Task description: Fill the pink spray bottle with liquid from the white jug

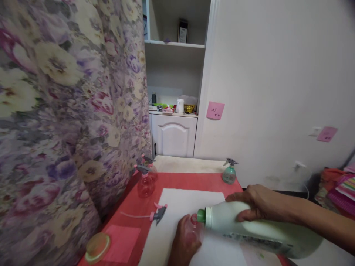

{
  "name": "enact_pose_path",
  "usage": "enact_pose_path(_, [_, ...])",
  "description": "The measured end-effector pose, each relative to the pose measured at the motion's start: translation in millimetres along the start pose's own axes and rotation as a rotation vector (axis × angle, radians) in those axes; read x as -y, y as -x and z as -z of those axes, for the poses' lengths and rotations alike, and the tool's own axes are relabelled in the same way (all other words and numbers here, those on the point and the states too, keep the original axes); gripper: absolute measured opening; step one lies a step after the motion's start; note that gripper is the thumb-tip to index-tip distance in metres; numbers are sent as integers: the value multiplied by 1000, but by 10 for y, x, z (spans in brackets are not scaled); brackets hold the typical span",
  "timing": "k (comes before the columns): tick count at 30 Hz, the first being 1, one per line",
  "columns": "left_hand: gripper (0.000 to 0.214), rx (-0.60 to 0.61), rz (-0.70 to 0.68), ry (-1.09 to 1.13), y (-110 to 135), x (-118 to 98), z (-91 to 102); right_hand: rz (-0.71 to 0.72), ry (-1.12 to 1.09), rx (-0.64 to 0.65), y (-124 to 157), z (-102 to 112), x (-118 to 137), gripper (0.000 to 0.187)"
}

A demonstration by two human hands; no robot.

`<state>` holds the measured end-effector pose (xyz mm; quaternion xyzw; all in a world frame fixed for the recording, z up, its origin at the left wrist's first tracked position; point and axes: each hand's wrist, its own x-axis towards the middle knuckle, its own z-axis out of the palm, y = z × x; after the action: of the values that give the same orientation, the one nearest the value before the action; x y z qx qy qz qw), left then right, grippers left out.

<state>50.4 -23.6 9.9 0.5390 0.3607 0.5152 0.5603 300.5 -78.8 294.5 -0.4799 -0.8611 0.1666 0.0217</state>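
Observation:
My left hand point(183, 242) is wrapped round a small clear pink spray bottle point(193, 231) with its top off. My right hand point(252, 205) grips a large pale green jug point(266, 232) lying almost level. The jug's green spout point(201, 215) is at the pink bottle's mouth; whether liquid flows, I cannot make out. A grey and pink trigger sprayer head point(158, 214) with its thin tube lies left of my left hand, partly on the white sheet point(191, 197). At the lower left rests a round greenish cap point(97, 247).
Two pink spray bottles point(145, 186) stand at the table's left back, one partly behind the other. A green spray bottle point(229, 174) stands at the right back. Red cloth point(183, 181) covers the table. A floral curtain point(69, 129) hangs along the left, and a white wall is on the right.

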Motion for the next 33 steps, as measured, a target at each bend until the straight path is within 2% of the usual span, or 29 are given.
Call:
enact_pose_path(5, [72, -10, -18, -74, 8, -18, -3, 11, -4, 8, 0, 5, 2, 48])
enact_pose_path(14, [72, -23, -51, -59, -18, 65, 5, 27, 60, -24, 18, -19, -30, 43])
enact_pose_path(24, [73, 26, 21, 82, -1, -3, -27, 23, 76, -25, -3, -16, -25, 44])
enact_pose_path(27, [74, 12, 26, 86, -1, 43, -20, 34, 76, -22, -4, -24, -37, 43])
enact_pose_path(33, [73, -56, -58, -1, -5, 101, 0, 27, 91, -31, -21, -23, -35, 47])
